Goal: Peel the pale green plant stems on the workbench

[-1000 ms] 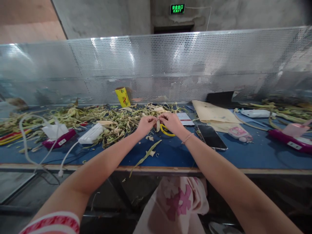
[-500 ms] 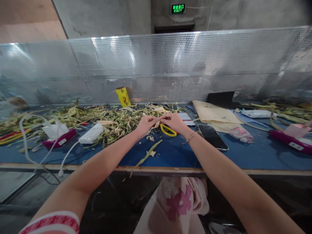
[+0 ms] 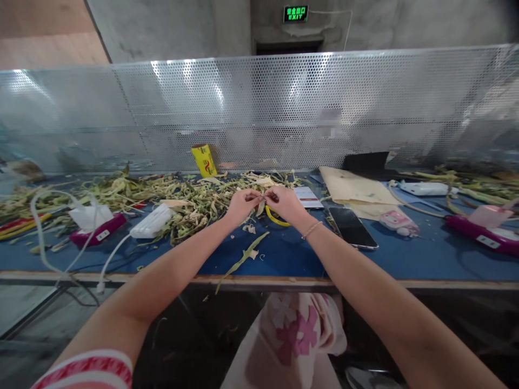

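Right hand [image 3: 281, 201] farther left, at withered strip [image 3: 260, 209]

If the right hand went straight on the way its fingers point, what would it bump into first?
Probably the left hand: the fingers of the right hand point toward it, with a withered leaf strip apparently pinched between the two. Depth is hard to judge from this view.

Workbench [image 3: 284, 256] and exit sign [image 3: 295, 14] suggest a workshop.
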Demonstrator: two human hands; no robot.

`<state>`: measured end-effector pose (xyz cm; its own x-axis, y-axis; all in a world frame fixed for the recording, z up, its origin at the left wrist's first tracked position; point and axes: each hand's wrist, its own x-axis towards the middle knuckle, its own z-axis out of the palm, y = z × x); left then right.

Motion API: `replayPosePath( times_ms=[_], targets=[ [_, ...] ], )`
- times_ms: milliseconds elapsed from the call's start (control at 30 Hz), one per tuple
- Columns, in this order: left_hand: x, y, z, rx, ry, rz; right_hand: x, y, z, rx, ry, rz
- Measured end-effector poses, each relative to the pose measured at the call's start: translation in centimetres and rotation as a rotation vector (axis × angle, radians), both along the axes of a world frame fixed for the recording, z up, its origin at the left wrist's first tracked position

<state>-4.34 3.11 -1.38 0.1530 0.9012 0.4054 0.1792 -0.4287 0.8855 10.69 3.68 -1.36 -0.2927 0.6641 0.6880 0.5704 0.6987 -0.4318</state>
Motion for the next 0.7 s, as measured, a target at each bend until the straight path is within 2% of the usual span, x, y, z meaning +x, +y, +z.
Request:
replayPosePath(
  times_ms=[233,400,533,700],
  targets=[
    [0.7,-0.5,-0.2,-0.327,-0.33,-0.194,0.6,0.3,-0.2,0.211,-0.166,0.083],
    [0.7,-0.4,0.0,-0.446,-0.384,-0.144,1.3,0.7,-0.1,0.259,-0.32,0.194],
    [0.8,-0.5,0.1,-0.52,-0.435,-0.13,1.6,0.6,0.1,0.278,-0.449,0.218],
    [0.5,-0.4,0.5,-0.56,-0.455,-0.152,1.7,0.4,0.1,0.336,-0.472,0.234]
  ],
)
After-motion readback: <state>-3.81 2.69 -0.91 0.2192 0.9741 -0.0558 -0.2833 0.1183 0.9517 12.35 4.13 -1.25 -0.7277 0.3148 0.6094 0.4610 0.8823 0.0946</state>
